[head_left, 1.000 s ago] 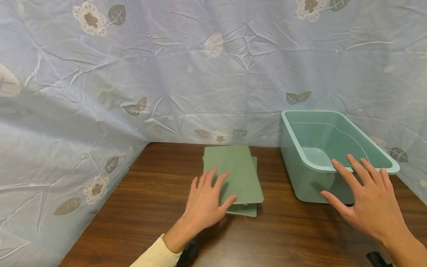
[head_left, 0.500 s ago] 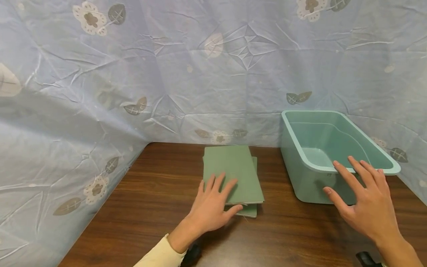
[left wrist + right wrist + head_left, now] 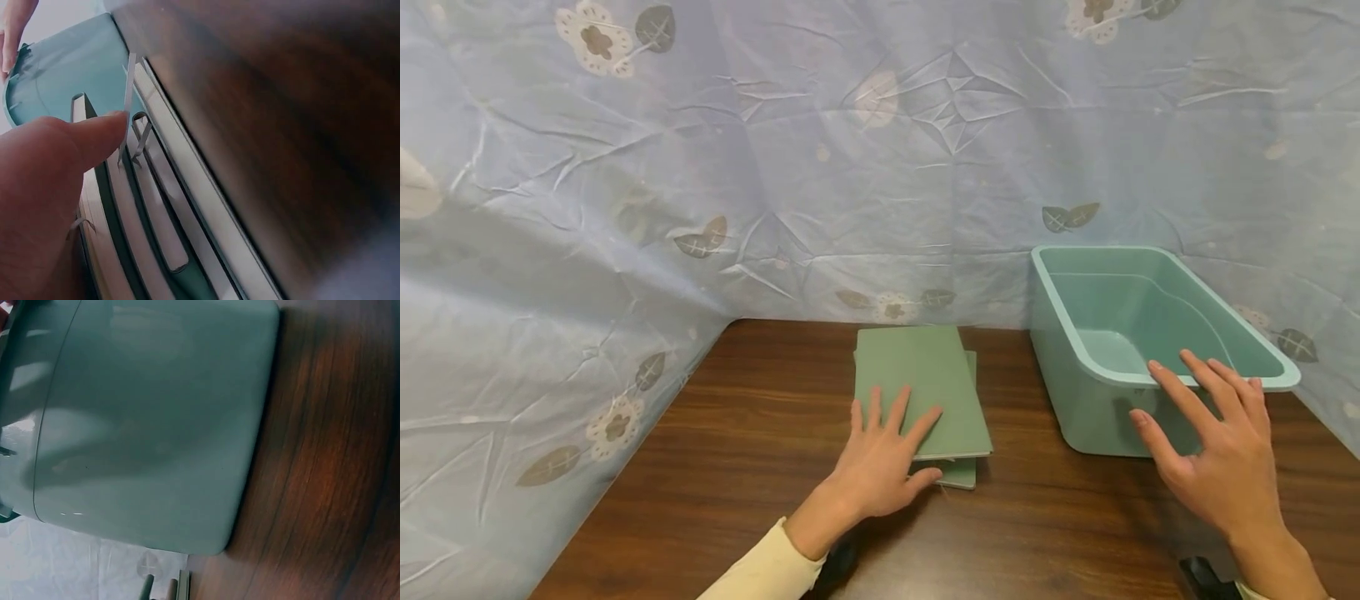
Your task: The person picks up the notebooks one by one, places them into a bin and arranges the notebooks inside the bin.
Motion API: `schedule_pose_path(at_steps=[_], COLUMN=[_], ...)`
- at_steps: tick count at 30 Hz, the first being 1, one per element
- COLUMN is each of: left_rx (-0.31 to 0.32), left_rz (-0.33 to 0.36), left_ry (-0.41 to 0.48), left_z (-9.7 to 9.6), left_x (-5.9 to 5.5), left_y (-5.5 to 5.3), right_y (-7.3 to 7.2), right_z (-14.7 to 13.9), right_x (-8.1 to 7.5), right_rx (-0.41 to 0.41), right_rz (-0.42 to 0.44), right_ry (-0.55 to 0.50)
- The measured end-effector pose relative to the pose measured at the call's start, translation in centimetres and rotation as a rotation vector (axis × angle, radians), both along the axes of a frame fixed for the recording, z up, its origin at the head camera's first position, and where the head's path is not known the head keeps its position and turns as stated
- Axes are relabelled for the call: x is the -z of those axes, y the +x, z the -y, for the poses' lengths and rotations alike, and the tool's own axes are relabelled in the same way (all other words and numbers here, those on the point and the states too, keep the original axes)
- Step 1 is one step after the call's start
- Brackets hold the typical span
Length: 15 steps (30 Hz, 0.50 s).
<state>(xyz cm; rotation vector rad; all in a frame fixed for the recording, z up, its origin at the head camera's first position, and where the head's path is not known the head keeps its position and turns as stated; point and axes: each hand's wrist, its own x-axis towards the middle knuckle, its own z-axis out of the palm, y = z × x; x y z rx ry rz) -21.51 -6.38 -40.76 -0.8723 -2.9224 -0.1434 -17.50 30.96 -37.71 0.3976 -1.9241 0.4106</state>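
Note:
A stack of several green clothbound books (image 3: 921, 367) lies on the table, its top book askew over those below. The left hand (image 3: 876, 467) has its spread fingers over the near left part of the top cover. In the left wrist view the thumb (image 3: 94, 140) lies by the page edges of the books (image 3: 187, 169), where thin ribbon markers hang out. The right hand (image 3: 1228, 454) is at the near rim of a green plastic bin (image 3: 1075, 408), fingers spread and holding nothing; whether it touches the rim cannot be told.
The bin stands to the right of the books, its long side angled away; no contents show in the visible part of its inside. A dark wood table (image 3: 760, 450) lies beneath everything. Wrinkled flowered cloth (image 3: 880, 167) hangs behind and at the left.
The left hand has drawn slightly nearer and to the right on the books, fingers still spread. The right hand has shifted only a little. Books and bin stay in place.

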Motion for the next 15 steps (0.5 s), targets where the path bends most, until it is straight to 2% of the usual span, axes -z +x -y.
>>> schedule_pose_path(at_steps=[6,15], left_rx=[-0.009,-0.003], left_rz=[-0.011,-0.031], left_ry=[-0.032,-0.04], left_z=[-0.05,-0.5], left_x=[-0.22,0.03], left_y=[-0.46,-0.88], right_y=[-0.26,0.3], right_z=[0.11,-0.23], right_x=[-0.2,-0.24], right_rx=[-0.005,-0.001], right_rz=[-0.007,0.033], right_ry=[0.004,0.016])
